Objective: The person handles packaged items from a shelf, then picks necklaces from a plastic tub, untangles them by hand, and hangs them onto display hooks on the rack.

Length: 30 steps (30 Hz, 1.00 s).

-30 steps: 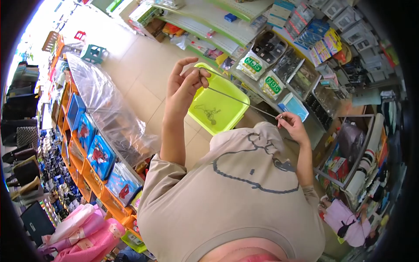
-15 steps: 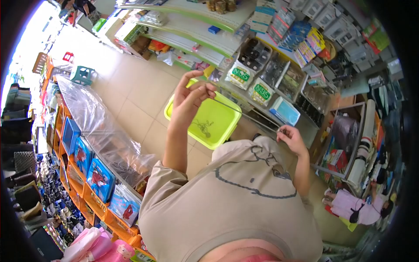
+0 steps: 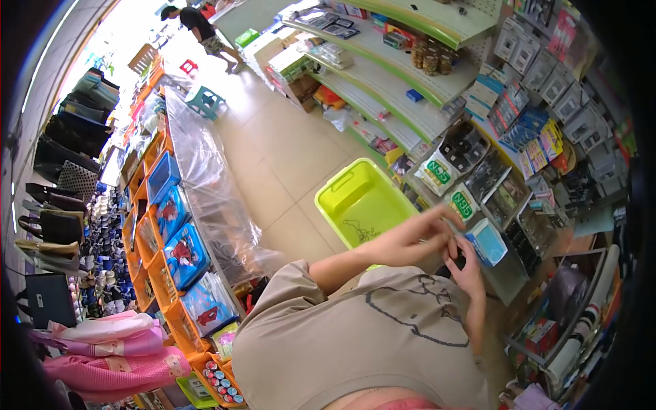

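My left hand point(image 3: 427, 236) and my right hand point(image 3: 467, 268) meet in front of my shirt, fingers closed and partly overlapping. The left is blurred by motion. Of the thin chain stretched between them in the earlier views, only a small pale glint shows at the fingers; the rest is hidden. Just beyond my left forearm is a yellow-green plastic basin point(image 3: 336, 217), with a tangle of thin dark strands point(image 3: 359, 231) lying inside.
Plastic-covered orange shelving point(image 3: 164, 270) with blue packs lines the left. Tiered shelves point(image 3: 403, 68) and a counter bearing N95 packs point(image 3: 461, 202) stand at the right. A person point(image 3: 198, 31) is near the bright far end, beyond a green stool point(image 3: 205, 102).
My hands, held wide apart with the chain taut between them, have come together at the right. The view has shifted, so the basin appears further right and the far person shows more fully.
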Available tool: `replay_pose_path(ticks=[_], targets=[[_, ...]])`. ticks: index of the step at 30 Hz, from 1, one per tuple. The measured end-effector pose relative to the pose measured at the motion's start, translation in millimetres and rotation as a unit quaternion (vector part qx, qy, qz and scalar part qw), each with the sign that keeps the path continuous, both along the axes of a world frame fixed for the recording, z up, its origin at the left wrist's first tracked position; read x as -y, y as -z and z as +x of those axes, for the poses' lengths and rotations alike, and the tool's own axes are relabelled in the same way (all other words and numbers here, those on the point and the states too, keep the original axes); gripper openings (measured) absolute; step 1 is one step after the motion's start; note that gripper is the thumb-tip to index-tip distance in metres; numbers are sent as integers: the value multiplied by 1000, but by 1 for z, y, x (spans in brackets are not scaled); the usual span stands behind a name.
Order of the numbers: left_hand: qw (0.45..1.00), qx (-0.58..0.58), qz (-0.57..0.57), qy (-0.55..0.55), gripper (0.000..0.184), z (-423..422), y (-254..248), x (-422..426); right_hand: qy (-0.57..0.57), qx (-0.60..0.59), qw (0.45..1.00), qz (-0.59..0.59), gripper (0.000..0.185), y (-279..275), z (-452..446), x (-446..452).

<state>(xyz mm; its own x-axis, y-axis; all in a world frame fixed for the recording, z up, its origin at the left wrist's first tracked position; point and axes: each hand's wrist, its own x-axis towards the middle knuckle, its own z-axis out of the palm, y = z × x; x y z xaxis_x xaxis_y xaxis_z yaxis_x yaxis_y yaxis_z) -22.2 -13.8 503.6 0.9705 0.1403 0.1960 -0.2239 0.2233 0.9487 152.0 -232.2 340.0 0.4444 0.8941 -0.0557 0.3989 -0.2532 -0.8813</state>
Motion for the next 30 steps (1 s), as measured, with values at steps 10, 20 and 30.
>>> replay_pose_path(ticks=[10, 20, 30], targets=[[975, -115, 175, 73, 29, 46, 6, 45, -53, -295, 941, 157, 20, -76, -9, 24], [933, -104, 317, 132, 13, 97, 32, 80, 130, -144, 971, 139, 17, -105, 7, 88], [921, -16, 377, 101, 15, 191, 24, 155, 277, -27, 941, 191, 17, -118, 67, 158]])
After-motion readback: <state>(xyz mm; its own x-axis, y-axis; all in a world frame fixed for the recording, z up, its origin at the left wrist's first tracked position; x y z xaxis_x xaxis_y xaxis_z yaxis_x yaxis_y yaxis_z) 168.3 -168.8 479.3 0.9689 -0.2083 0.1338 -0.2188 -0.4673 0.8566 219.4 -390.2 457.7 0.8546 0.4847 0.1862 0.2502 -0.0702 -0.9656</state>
